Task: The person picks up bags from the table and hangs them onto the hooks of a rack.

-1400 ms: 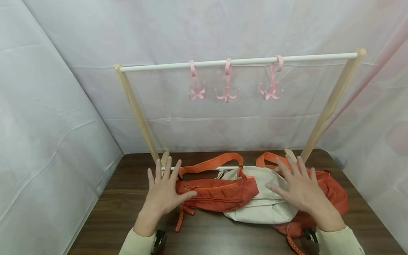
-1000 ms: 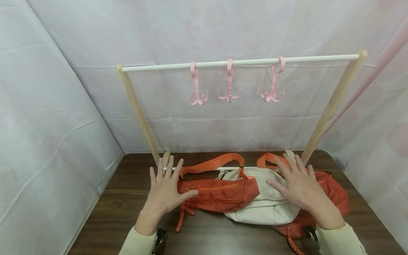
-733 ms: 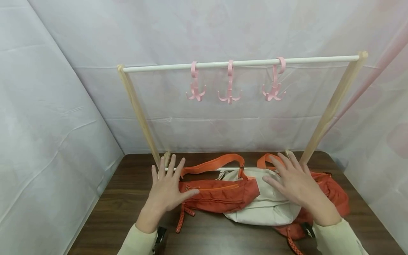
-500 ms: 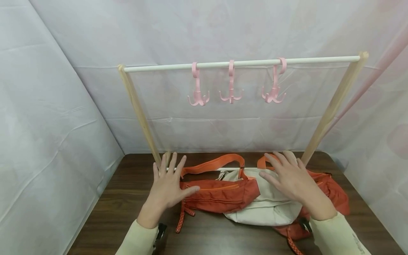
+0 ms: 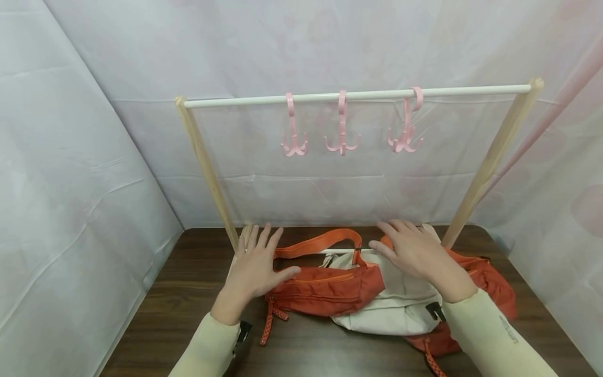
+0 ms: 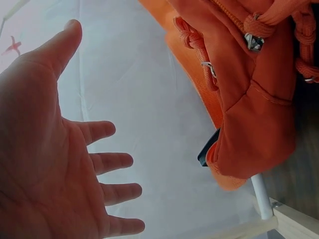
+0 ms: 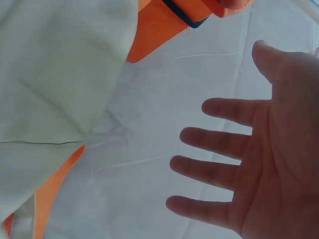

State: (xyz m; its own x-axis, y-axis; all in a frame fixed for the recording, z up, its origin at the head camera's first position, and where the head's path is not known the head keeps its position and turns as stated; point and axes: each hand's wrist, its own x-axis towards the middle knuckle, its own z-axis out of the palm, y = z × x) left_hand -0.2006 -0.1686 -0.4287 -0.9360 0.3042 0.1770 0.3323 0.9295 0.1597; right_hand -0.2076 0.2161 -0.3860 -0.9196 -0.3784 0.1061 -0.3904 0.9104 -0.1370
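My left hand (image 5: 254,272) hovers with spread, straight fingers over the left end of a red-orange waist bag (image 5: 325,290). That bag has an orange strap (image 5: 320,243) looping behind it and cord zipper pulls at its left. In the left wrist view the palm faces the bag with a gap between. Farther right, my right hand (image 5: 414,248), fingers extended, is above a cream bag (image 5: 391,314), which the red-orange bag partly overlaps. Another red bag (image 5: 494,285) lies beneath and to the right, partly hidden by my right arm. Neither hand holds anything.
Behind the bags stands a rack with a white top rail (image 5: 235,101) and wooden side posts (image 5: 492,162). Three pink hooks (image 5: 342,141) hang from the rail. Everything rests on a dark wooden table (image 5: 174,293), with pale cloth walls (image 5: 85,199) around it.
My right hand has moved left and slightly up, from over the red bag's edge to over the cream bag. My left hand has shifted slightly right and up. The bags stay put; the left hook turns.
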